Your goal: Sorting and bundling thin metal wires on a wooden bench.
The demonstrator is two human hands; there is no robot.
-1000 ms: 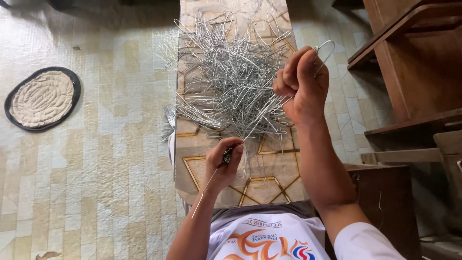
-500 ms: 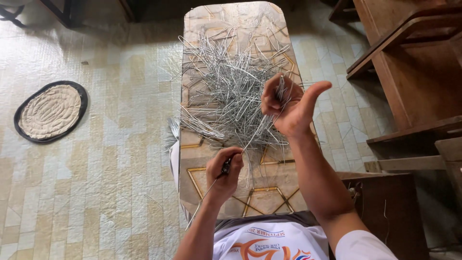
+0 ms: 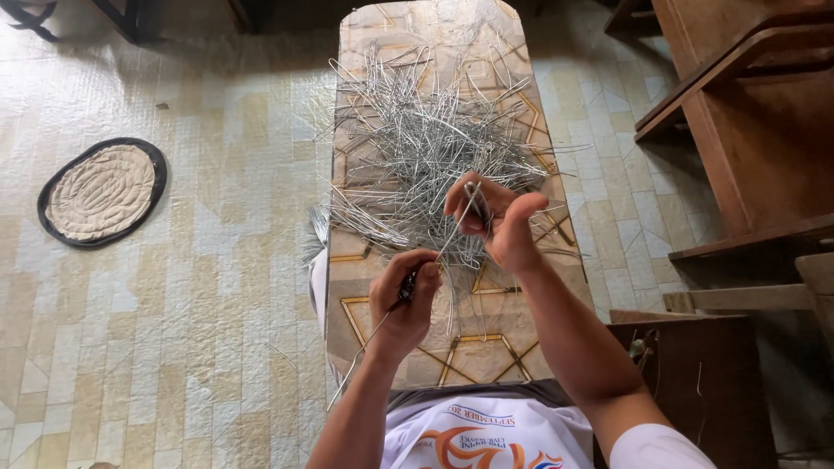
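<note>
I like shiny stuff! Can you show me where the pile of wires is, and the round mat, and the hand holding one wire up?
pile of wires (image 3: 426, 148), head view, tangled middle of the heap.
round mat (image 3: 102, 192), head view, woven centre.
right hand (image 3: 495, 221), head view, palm side.

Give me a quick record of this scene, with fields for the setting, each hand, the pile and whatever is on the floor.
setting: narrow patterned table on a tiled floor, seen from above
left hand: left hand closed on a dark-handled tool, with a thin wire trailing below the wrist
right hand: right hand raised, pinching a bent wire piece
pile: tangled heap of silver wire pieces on the table
floor item: oval woven mat, dark rim
right side: wooden furniture
</note>
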